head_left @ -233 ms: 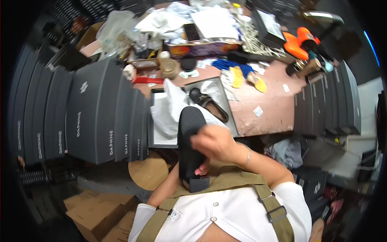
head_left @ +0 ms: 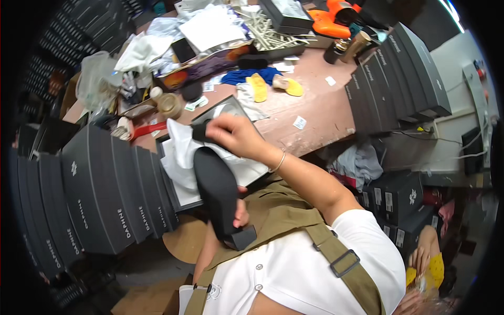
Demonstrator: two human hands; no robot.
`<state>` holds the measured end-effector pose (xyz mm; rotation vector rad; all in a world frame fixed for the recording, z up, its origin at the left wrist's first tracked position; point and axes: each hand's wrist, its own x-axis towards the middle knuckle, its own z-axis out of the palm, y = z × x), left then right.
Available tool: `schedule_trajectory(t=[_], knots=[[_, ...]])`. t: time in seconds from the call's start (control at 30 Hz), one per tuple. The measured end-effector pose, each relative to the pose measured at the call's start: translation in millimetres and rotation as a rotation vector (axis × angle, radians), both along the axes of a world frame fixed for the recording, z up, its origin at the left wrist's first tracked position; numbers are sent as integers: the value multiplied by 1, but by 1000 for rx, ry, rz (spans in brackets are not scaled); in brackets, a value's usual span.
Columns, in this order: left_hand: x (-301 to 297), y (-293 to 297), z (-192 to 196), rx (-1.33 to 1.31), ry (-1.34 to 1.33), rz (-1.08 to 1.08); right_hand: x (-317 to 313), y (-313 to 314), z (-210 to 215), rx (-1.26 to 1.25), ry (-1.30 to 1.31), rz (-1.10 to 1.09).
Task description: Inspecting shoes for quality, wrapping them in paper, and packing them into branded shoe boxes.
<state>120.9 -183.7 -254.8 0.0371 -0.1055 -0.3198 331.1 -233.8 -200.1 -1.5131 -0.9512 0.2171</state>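
head view, left hand [head_left: 240, 210] grips black shoe [head_left: 215, 191]

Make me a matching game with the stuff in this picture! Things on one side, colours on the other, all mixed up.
Things:
1. shoe held in the hands
2. insoles on the table
3. stacked boxes at the left
4. paper in the open box

Colours:
a. dark grey
b. white
c. black
d. yellow

Pairs: 1-c, 2-d, 3-a, 4-b
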Motion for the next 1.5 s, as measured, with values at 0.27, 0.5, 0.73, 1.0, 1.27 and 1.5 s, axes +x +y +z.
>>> schedule_trajectory(t=[0.27,0.5,0.73,1.0,1.27,1.5], knots=[[13,119,-40,2112,546,705,-7,-145,236,1016,-228,1943],[80,22,40,1359,153,477,-11,-135,217,882,-296,1692],[104,-81,50,669,-154,-164,3,-99,189,927,-144,1587],[99,-86,50,943,-209,48,4,-98,188,895,-134,1537],[87,-70,57,1012,-151,118,27,-90,209,1134,-141,1892],[81,-85,63,791,0,191,106,-45,113,1196,746,895]])
